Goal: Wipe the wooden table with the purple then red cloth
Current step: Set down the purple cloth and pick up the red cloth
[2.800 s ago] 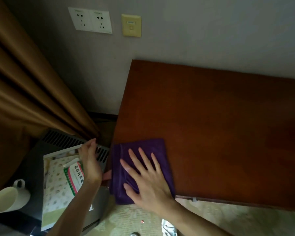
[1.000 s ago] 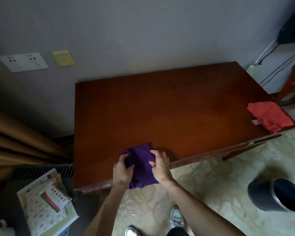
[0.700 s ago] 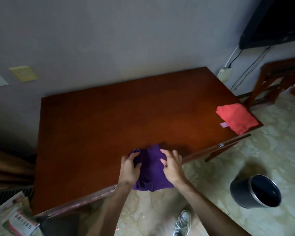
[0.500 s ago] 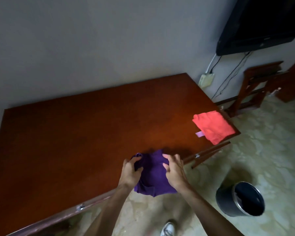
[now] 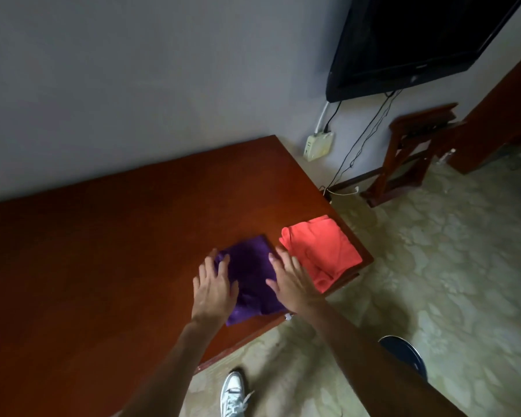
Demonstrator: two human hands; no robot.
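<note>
The folded purple cloth (image 5: 251,276) lies flat on the wooden table (image 5: 109,251) near its front right corner. My left hand (image 5: 214,285) rests on the cloth's left edge, fingers spread. My right hand (image 5: 291,279) lies palm down on its right edge, fingers also spread. Neither hand grips the fabric. Just right of the purple one, the red cloth (image 5: 321,254) sits folded at the table's right edge, untouched and almost touching the purple cloth.
A dark round bin (image 5: 406,355) stands on the patterned floor to the right, partly behind my right arm. A wooden stool (image 5: 409,155), a wall socket box with cables (image 5: 318,145) and a mounted TV (image 5: 409,40) lie beyond the table's right end. My shoe (image 5: 233,395) is below.
Both hands carried the purple cloth rightward along the front edge and laid it flat beside the red cloth. The fingers went from pinching the fabric to lying spread on it.
</note>
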